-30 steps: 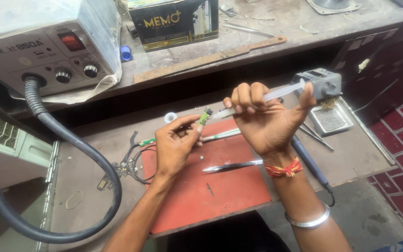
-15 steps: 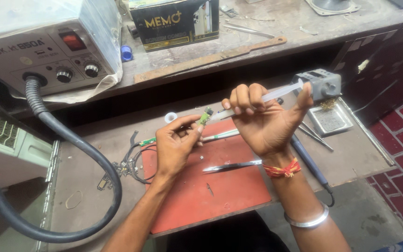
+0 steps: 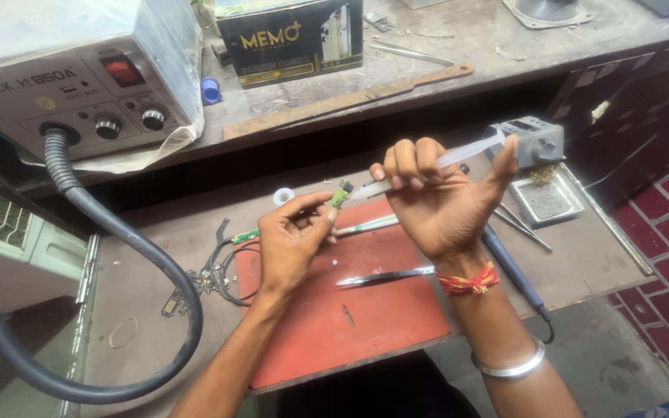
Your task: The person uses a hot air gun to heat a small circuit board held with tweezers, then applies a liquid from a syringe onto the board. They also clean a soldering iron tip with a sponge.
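Pinching a small green circuit board (image 3: 342,193) between thumb and fingertips, the left hand (image 3: 292,244) holds it up above a red work mat (image 3: 365,317). The right hand (image 3: 439,201) is closed in a fist around a clear syringe (image 3: 458,159), its tip just beside the board. Metal tweezers (image 3: 385,275) lie on the mat below. A grey hot-air station (image 3: 79,77) with a thick black hose (image 3: 141,255) stands on the shelf at left.

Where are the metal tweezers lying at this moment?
In the head view, the tweezers lie on the red mat, just below the right hand and right of the left hand.
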